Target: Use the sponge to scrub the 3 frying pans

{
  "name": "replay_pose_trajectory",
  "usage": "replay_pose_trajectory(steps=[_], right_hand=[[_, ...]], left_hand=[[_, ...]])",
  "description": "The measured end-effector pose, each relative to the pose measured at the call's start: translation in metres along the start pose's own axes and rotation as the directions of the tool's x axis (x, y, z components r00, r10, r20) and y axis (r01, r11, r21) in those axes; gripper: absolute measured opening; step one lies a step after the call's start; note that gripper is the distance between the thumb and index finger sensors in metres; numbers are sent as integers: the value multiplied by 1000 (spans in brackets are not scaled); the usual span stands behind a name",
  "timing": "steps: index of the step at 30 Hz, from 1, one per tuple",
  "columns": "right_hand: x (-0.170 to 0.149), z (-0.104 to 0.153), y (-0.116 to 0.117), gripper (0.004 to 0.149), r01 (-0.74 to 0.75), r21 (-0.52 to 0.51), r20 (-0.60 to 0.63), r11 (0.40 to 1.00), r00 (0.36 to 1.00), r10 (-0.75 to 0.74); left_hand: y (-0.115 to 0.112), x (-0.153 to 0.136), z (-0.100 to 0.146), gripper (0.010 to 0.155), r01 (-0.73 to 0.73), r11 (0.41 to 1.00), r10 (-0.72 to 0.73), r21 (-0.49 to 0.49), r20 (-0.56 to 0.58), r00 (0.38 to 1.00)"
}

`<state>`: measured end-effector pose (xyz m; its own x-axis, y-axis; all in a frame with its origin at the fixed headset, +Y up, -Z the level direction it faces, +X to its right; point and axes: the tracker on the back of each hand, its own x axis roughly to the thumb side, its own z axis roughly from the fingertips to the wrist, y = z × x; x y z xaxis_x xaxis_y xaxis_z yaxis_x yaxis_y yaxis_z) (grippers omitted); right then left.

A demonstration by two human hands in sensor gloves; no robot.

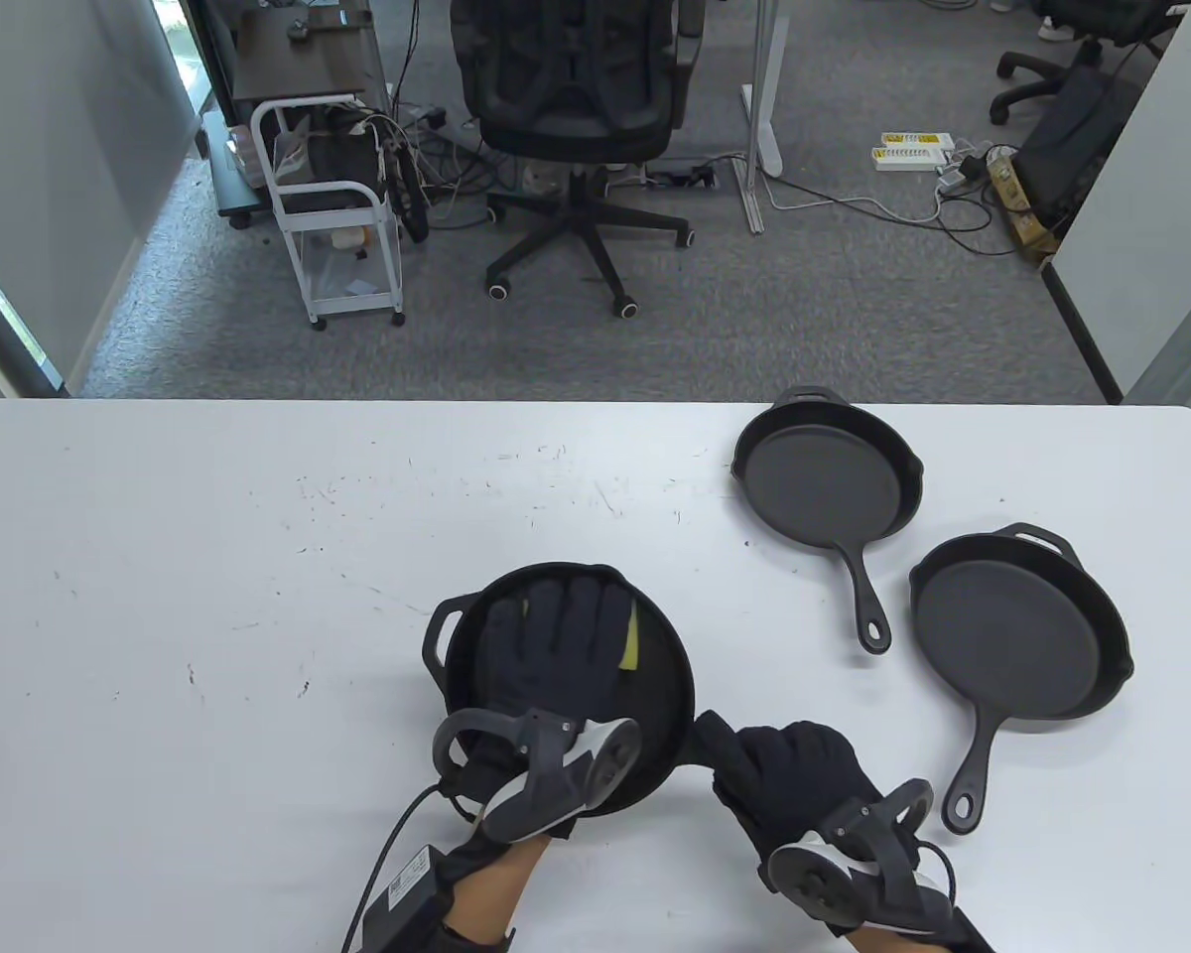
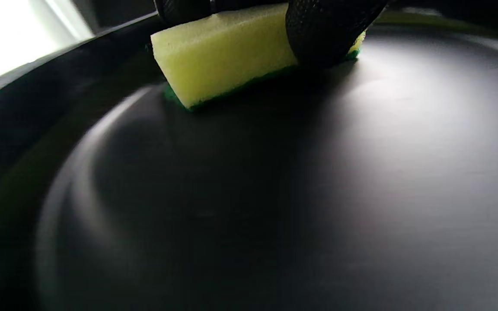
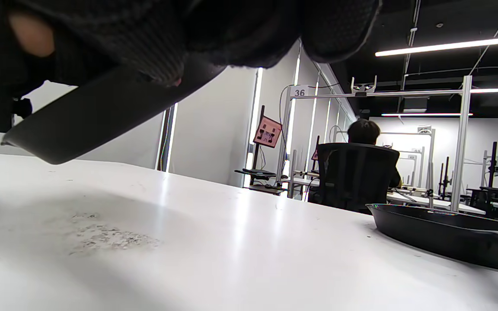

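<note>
Left hand point(image 1: 546, 645) presses yellow-green sponge point(image 1: 631, 640) flat in near black cast-iron pan point(image 1: 660, 715), w/ right hand point(image 1: 789, 774) gripping its handle at pan's right.

Your table view looks steeply down from above the near edge, taking in the whole white table point(image 1: 258, 556) and the office floor beyond. Your left wrist view sits very close inside the near pan point(image 2: 275, 194), facing along its floor. Your right wrist view lies low over the tabletop, facing across it; both share the table view's ground.
</note>
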<state>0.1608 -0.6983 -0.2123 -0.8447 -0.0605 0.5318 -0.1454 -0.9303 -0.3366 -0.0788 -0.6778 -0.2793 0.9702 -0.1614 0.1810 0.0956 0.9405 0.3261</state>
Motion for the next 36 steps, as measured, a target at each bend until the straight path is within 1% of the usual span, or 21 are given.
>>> replay_pose_trajectory(steps=[3,5,6,9,10,11,12,13,14,16,17,18,21,24,25,27,29,31,33,35,36], right_hand=[[-10,0,-1,59,20,-10,-65,1000,998,-20],[-15,-1,-2,59,13,-13,-107,1000,994,-14],[-18,-2,-2,59,4,-13,-124,1000,992,-6],[-19,-1,2,58,-19,-3,-149,1000,989,19],[-18,-1,3,59,-24,0,-150,1000,988,24],[-16,-2,5,59,-31,4,-144,1000,989,31],[-14,-3,6,59,-38,10,-131,999,991,39],[-12,-4,7,59,-43,16,-111,999,993,44],[-9,-4,9,59,-39,22,-88,999,995,41],[-2,-3,10,58,-34,5,-65,999,997,34],[0,-3,9,59,-35,1,-56,999,998,35],[4,-3,8,59,-42,-11,-30,999,999,41],[10,-2,3,59,-59,-26,15,998,998,59],[10,0,1,58,-83,-30,15,996,996,84],[7,1,0,58,-79,-35,-8,996,997,79],[-1,2,-2,58,-72,-57,-62,996,996,68],[-8,3,-3,58,-72,-64,-104,995,992,65],[-14,5,-4,58,-92,-71,-142,993,987,81],[-21,6,-4,57,-98,-64,-176,993,981,86],[-32,6,-3,57,-83,-64,-225,995,972,66],[-40,7,-2,56,-74,-59,-257,996,965,56]], left_hand=[[-9,-13,2,75,-28,998,27,-53,-23,999],[-14,-13,6,75,-49,994,48,-101,-3,999],[-16,-8,8,75,-55,988,59,-147,19,998],[-20,13,10,75,-104,965,137,-241,124,983],[-20,19,10,75,-115,960,159,-254,160,974],[-20,29,11,76,-125,957,187,-262,230,955],[-18,37,13,76,-127,962,196,-242,286,938],[-15,43,14,76,-126,973,186,-194,331,925],[-9,47,16,75,-97,988,132,-121,329,935],[-1,45,16,76,-15,1000,19,-15,302,953],[1,43,15,76,1,1000,-2,4,285,959],[2,37,14,76,7,1000,-12,21,241,971],[2,12,11,76,2,998,-9,58,126,992],[-1,-10,9,76,-2,999,0,45,44,999],[-3,-17,8,76,1,1000,-1,19,12,1000],[-9,-26,9,76,-28,999,28,-18,3,1000],[-12,-24,9,75,-36,998,37,-46,7,999],[-16,-16,7,75,40,995,-37,-96,30,999],[-19,-9,8,75,87,993,-82,-81,62,995],[-18,-6,9,75,64,995,-59,-76,72,996],[-17,-6,10,75,33,998,-29,-52,70,997]])
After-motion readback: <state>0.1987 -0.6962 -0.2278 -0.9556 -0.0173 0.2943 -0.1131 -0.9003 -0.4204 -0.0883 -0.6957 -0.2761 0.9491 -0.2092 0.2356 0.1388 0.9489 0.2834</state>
